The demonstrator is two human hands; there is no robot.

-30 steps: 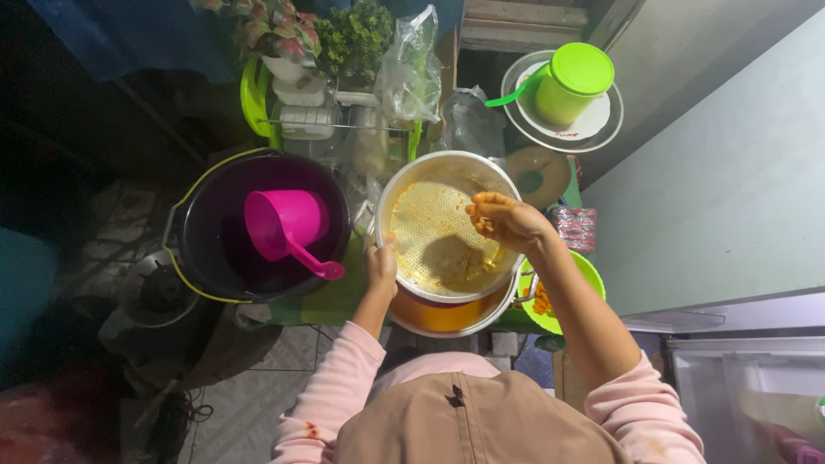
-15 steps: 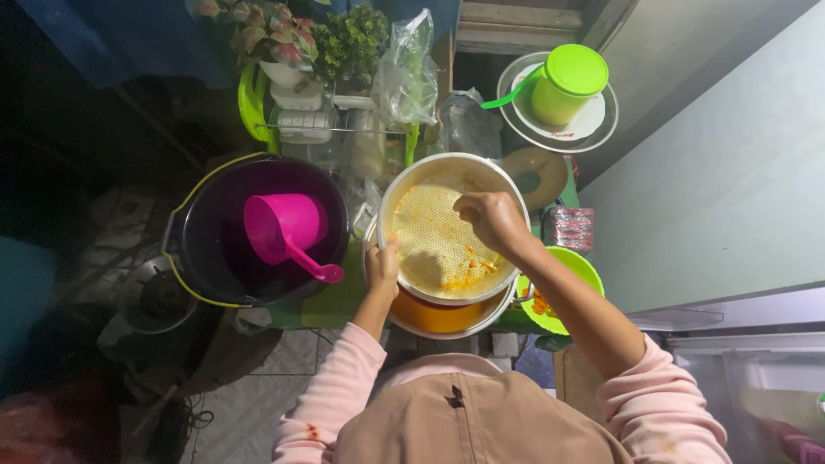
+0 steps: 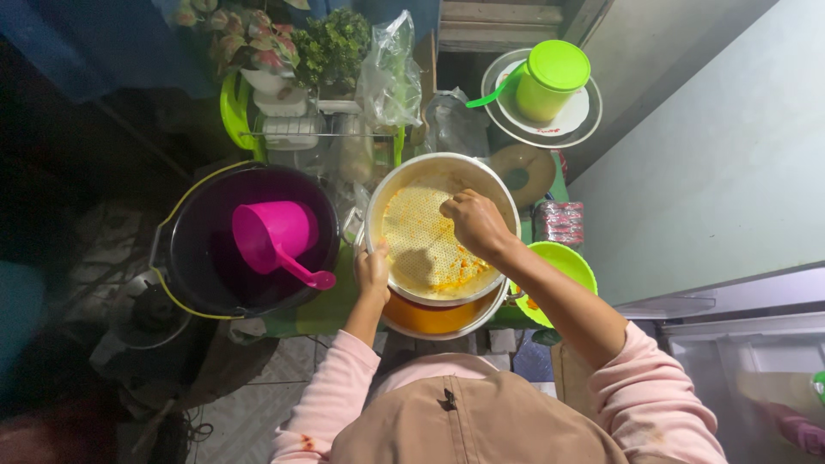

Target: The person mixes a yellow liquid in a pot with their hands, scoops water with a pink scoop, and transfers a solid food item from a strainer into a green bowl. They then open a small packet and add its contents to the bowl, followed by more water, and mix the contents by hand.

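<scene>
A round metal strainer (image 3: 507, 193) with a perforated bottom rests on a pot (image 3: 438, 318) of orange liquid. My left hand (image 3: 372, 271) grips the strainer's near left rim. Inside the strainer, my right hand (image 3: 475, 222) presses down with closed fingers on the holed bottom, next to orange bits (image 3: 460, 277) gathered at the near side. Both arms wear pink sleeves.
A dark bucket (image 3: 185, 266) with a pink scoop (image 3: 273, 239) stands at the left. A green bowl (image 3: 569, 262) sits under my right forearm. Behind are a green lidded cup (image 3: 550, 82) on a plate, a plastic bag (image 3: 391, 73), a rack and plants. A grey wall rises on the right.
My right hand dropped from above the strainer onto its bottom and slid toward the far side. Less yellow mass covers the holes now. The left hand stayed on the rim.
</scene>
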